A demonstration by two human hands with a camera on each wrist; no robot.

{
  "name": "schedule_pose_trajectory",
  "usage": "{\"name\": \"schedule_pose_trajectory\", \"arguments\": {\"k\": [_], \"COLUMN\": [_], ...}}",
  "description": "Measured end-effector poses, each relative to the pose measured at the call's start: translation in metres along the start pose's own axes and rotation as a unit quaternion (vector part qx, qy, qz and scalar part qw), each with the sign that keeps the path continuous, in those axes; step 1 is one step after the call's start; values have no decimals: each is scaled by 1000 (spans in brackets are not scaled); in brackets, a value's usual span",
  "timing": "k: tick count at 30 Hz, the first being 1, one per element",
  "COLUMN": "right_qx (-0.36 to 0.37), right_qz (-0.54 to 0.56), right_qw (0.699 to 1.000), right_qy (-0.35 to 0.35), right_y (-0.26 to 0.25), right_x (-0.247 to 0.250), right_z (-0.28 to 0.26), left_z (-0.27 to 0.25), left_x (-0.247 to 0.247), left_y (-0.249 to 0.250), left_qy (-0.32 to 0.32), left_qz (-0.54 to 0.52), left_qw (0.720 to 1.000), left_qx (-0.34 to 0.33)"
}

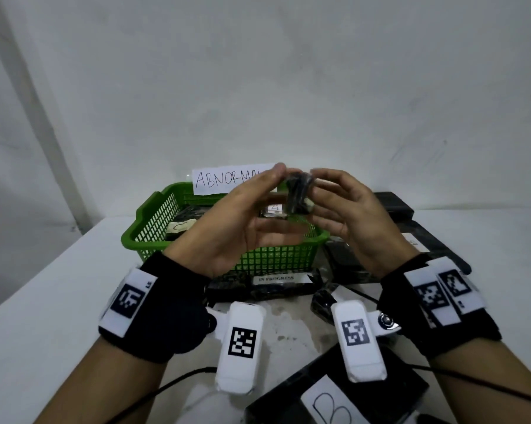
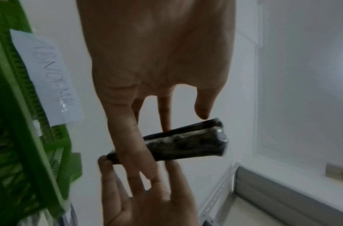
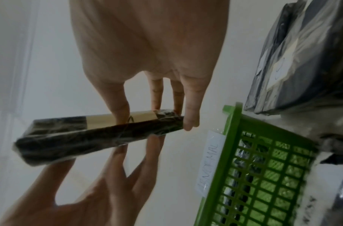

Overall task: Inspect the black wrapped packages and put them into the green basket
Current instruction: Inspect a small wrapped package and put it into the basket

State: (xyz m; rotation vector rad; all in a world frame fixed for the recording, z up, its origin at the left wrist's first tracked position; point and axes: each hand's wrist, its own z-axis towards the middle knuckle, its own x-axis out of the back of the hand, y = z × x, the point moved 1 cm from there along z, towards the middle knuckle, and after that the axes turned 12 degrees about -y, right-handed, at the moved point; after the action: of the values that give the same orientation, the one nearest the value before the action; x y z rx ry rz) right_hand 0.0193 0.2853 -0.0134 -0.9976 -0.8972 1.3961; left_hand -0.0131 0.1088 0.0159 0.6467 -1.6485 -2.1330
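Observation:
I hold one small black wrapped package (image 1: 298,194) in the air over the green basket (image 1: 142,240), between both hands. My left hand (image 1: 269,203) pinches its left side, thumb on top and fingers beneath. My right hand (image 1: 319,197) grips its right side the same way. In the left wrist view the package (image 2: 182,143) lies across my left fingers (image 2: 128,137), with the right hand's fingertips touching it from below. The right wrist view shows a tan label on the package (image 3: 89,137). Other black packages (image 1: 181,226) lie inside the basket.
A paper sign reading ABNORMAL (image 1: 227,179) stands on the basket's far rim. A black package labelled IN PROGRESS (image 1: 270,286) lies in front of the basket, and one marked B (image 1: 334,402) at the near edge. More black packages (image 1: 426,240) are stacked at the right. Cables run across the white table.

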Motion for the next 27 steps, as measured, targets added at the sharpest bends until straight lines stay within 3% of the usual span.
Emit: {"name": "schedule_pose_trajectory", "arguments": {"k": [4,10,16,22,25,27], "right_qx": [-35,-26,77,148,107,74], "right_qz": [-114,-100,-161,-254,-260,-208], "right_qw": [993,977,978,956,959,973], "right_qy": [-12,-189,-108,-1,-42,-73], "right_y": [8,-6,-10,-13,-17,-21], "right_x": [4,9,-1,-26,-21,-14], "right_z": [0,-8,-7,-12,-12,-12], "left_z": [0,5,5,7,8,7], "left_x": [-2,0,-4,-1,2,5], "left_y": [0,-4,-4,-7,-8,-8], "left_qy": [25,67,59,80,75,66], "left_qz": [-65,-40,-19,-22,-44,-32], "left_qw": [998,997,998,996,996,996], "left_qx": [4,10,3,-16,-36,-58]}}
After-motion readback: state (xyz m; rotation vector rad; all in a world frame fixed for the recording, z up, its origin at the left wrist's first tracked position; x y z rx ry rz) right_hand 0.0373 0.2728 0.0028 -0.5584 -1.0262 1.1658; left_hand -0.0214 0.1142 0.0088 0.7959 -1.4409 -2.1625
